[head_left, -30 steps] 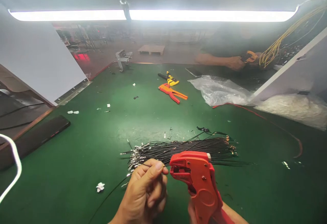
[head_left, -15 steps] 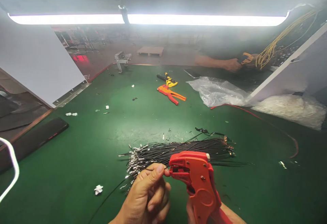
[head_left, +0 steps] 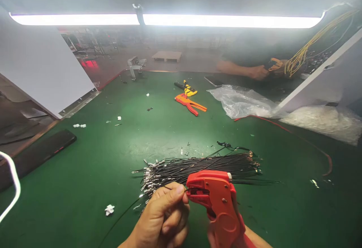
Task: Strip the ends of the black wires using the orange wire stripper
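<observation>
My left hand [head_left: 166,212] pinches a thin black wire between thumb and forefinger, close to the wire's end. That end reaches into the jaws of a red wire stripper [head_left: 222,199], whose nose points left toward my fingertips. My right hand [head_left: 211,233] is wrapped around the stripper's handles, mostly hidden behind the tool. Just beyond both hands lies a bundle of black wires [head_left: 195,167], with silvery terminals at the left end and coppery tips at the right. The wire's tail [head_left: 121,214] trails toward the lower left.
On the green table [head_left: 93,165] lie an orange-red stripper [head_left: 188,104], a yellow-black hand tool [head_left: 186,88], a plastic bag [head_left: 240,101] and white connectors [head_left: 109,210]. A dark bar [head_left: 39,155] sits at left. Across the table, another person's hand [head_left: 258,72] is near yellow wires [head_left: 301,55].
The black wire's end now shows deeper inside the stripper's jaws. My left hand and the stripper have shifted only slightly.
</observation>
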Tool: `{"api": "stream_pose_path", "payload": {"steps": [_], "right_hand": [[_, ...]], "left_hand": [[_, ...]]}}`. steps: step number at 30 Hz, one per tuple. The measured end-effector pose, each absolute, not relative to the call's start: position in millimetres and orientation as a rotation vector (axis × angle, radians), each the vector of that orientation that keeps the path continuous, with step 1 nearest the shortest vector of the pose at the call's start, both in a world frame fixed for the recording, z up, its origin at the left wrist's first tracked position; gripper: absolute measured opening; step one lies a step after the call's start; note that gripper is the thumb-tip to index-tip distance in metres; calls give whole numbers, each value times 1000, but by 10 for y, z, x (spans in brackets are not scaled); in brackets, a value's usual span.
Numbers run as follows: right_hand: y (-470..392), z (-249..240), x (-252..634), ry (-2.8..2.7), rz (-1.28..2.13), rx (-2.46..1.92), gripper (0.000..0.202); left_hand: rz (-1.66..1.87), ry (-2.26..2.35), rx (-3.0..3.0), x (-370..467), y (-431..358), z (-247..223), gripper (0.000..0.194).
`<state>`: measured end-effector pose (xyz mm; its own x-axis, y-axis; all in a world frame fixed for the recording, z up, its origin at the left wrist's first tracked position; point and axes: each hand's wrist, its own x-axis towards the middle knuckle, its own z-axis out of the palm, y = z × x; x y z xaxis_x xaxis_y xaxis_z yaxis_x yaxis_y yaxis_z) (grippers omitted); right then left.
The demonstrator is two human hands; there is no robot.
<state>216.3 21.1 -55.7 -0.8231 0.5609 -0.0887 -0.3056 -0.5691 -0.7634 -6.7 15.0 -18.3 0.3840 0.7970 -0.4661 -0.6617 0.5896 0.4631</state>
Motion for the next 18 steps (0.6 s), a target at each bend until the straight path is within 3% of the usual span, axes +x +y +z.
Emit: {"api": "stream_pose_path", "payload": {"steps": [9, 15, 18], "right_hand": [[206, -1053, 2078, -952, 2270, -540, 29], [239, -1428, 1585, -833, 2171, -637, 75], [227, -1519, 1552, -825, 2164, -656, 83]], "left_hand": [[978, 847, 257, -81, 151, -56, 36], [996, 935, 260, -60, 130, -3, 36], [994, 980, 246, -59, 133, 17, 39]]}}
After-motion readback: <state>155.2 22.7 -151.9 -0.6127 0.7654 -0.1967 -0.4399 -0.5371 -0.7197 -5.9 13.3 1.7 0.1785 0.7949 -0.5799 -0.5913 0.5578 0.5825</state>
